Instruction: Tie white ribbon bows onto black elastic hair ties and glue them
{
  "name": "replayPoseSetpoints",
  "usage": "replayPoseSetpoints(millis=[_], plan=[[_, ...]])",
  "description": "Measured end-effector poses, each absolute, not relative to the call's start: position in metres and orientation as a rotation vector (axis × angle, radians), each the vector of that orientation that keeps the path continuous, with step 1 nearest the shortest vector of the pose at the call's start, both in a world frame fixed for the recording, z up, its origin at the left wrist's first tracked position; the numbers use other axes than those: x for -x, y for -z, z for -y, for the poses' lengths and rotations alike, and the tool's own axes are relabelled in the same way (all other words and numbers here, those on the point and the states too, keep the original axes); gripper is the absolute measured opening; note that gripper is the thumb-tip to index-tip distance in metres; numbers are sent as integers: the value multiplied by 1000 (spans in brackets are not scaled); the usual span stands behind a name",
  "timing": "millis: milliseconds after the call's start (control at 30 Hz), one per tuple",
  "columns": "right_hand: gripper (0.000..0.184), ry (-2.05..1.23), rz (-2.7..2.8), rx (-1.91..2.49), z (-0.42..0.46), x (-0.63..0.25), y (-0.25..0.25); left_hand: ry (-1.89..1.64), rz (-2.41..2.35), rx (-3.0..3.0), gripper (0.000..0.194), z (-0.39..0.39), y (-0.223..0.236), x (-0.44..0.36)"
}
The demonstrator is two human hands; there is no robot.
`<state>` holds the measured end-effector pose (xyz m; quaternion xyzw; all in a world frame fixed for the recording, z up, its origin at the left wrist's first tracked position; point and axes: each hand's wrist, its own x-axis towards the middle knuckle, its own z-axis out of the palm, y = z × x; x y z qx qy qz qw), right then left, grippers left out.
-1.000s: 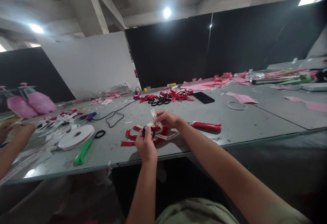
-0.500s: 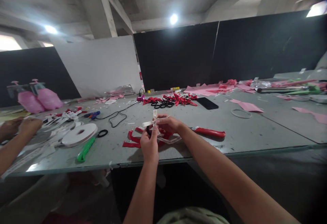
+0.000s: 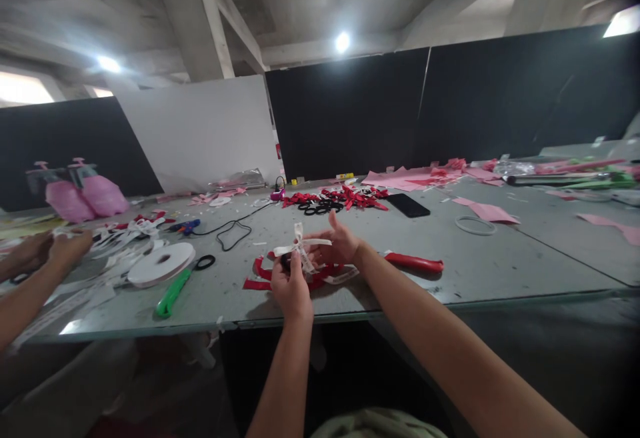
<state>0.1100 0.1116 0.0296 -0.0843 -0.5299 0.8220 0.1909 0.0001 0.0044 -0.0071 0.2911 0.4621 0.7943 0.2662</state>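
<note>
Between the thumb and fingers of my left hand (image 3: 293, 291), a black ring (image 3: 285, 262), perhaps a hair tie, is pinched with a white ribbon bow (image 3: 299, 245) whose printed ends stick out several ways. My right hand (image 3: 341, 245) is open beside the bow, thumb raised, fingers stretched behind one ribbon end; whether they touch it I cannot tell. Red ribbon strips (image 3: 259, 285) lie on the table under both hands, along with a white printed strip. A red-handled tool (image 3: 415, 263) rests just right of my right forearm, its working end partly hidden.
Red bows (image 3: 357, 198) and black rings (image 3: 320, 207) are heaped beyond my hands, next to a phone (image 3: 409, 205). Leftward are a ribbon spool (image 3: 161, 265), a green handle (image 3: 173, 293), a glue gun (image 3: 185, 227) with a cord, and a co-worker's hands (image 3: 65, 250). Pink scraps (image 3: 487, 211) lie right.
My right hand has let go of the bow's middle and opened, thumb lifting. The white ribbon ends now spread wider, still in my left hand. The view has shifted slightly.
</note>
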Motion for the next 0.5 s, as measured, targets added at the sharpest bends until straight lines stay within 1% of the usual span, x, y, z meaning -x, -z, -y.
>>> replayPoseSetpoints(millis=[67, 200, 267, 367, 500], plan=[[73, -2284, 1529, 286, -113, -109, -29, -2145, -1297, -823, 38, -3, 8, 1], [38, -2179, 1613, 316, -114, -104, -23, -2123, -1389, -919, 34, -1, 8, 4], [28, -2116, 1651, 328, -113, -101, -21, -2108, -1422, -956, 33, -1, 8, 4], [26, -2041, 1666, 340, -113, -99, -19, -2082, -1429, -991, 34, -2, 7, 2], [29, -1983, 1648, 353, -115, -97, -15, -2027, -1461, -1055, 37, -1, 5, -1]])
